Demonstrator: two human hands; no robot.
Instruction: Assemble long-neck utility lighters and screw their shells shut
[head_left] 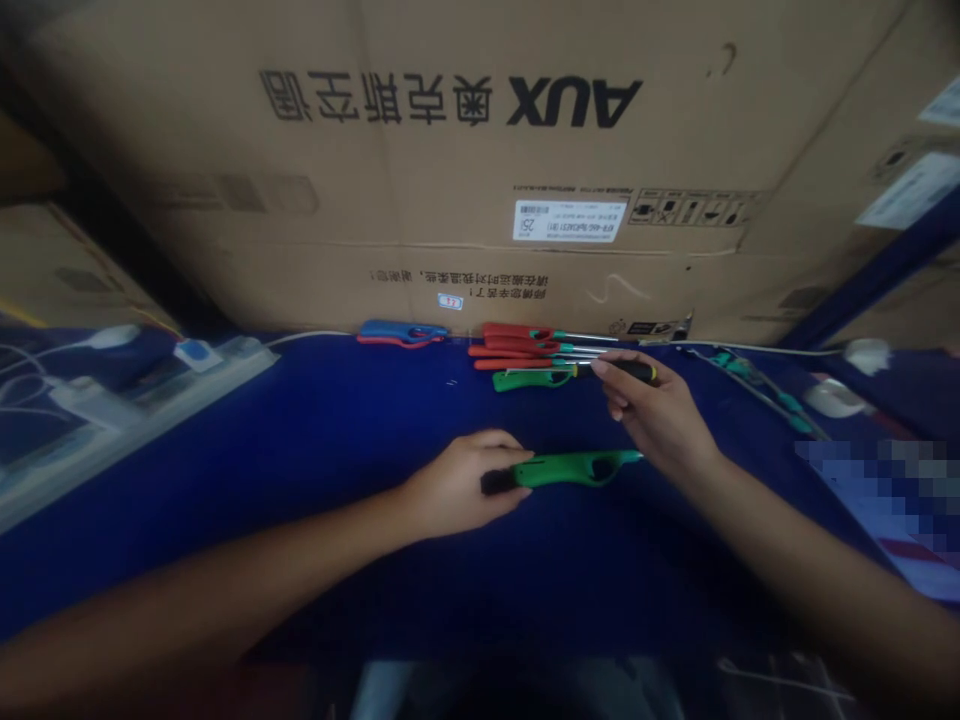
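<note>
Green lighter [574,468] at the centre, black butt gripped by the fingers and thumb of the left hand [465,483], which closes in from 9 o'clock. Lies almost level along its length, butt at 9 o'clock, narrow nozzle end at 3, tilted a touch towards 2. Might be raised or resting on the blue table [420,600]; cannot tell which. No contact seen with the right hand [664,415], nearest to the nozzle end and just beyond it towards 2 o'clock, so left nearer the butt, right nearer the nozzle. Pinched in that right hand, a screwdriver [621,369], shaft pointing to 9 o'clock, roughly parallel to the long axis below. Farther out at 12, a second green lighter [517,381] and several red lighters [510,350] beside it; towards 10, a blue lighter [397,329] and, well apart, a power strip [225,375]. Between 2 and 3, a tape roll [836,398]. Behind everything at 12, a large cardboard box [420,200], lettering upside down.
</note>
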